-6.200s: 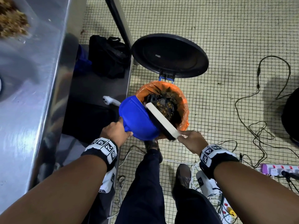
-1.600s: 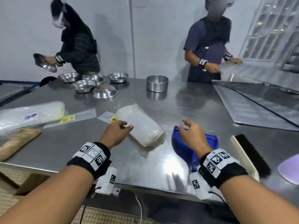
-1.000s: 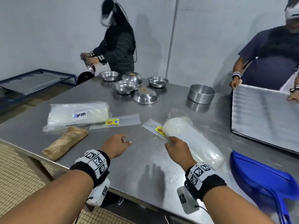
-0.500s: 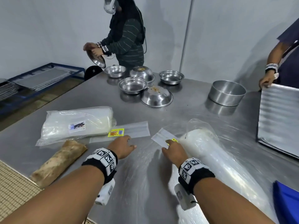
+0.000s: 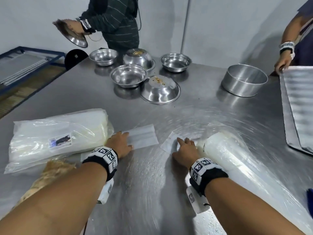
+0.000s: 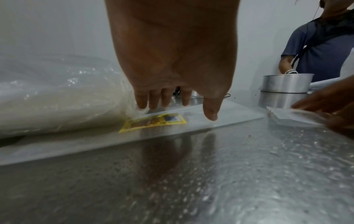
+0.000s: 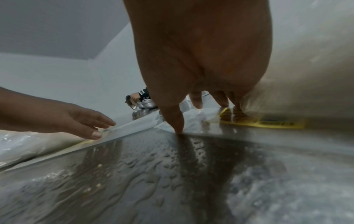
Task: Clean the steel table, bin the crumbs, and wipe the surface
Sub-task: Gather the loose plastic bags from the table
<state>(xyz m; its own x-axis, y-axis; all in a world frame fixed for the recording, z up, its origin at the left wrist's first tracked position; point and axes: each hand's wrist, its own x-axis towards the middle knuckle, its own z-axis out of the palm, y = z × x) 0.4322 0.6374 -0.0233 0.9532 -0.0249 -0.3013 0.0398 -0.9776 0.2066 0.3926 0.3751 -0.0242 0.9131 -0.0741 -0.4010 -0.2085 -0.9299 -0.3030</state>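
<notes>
While both hands lie flat on the steel worktop (image 5: 152, 175), the left hand (image 5: 119, 144) rests its straight fingers on a clear flat bag (image 5: 142, 138) (the one with a yellow label), its grip open. The right hand (image 5: 183, 150) touches another flat bag (image 5: 171, 141), grip open too. Small crumbs (image 7: 93, 188) dot the wet worktop near the hands.
</notes>
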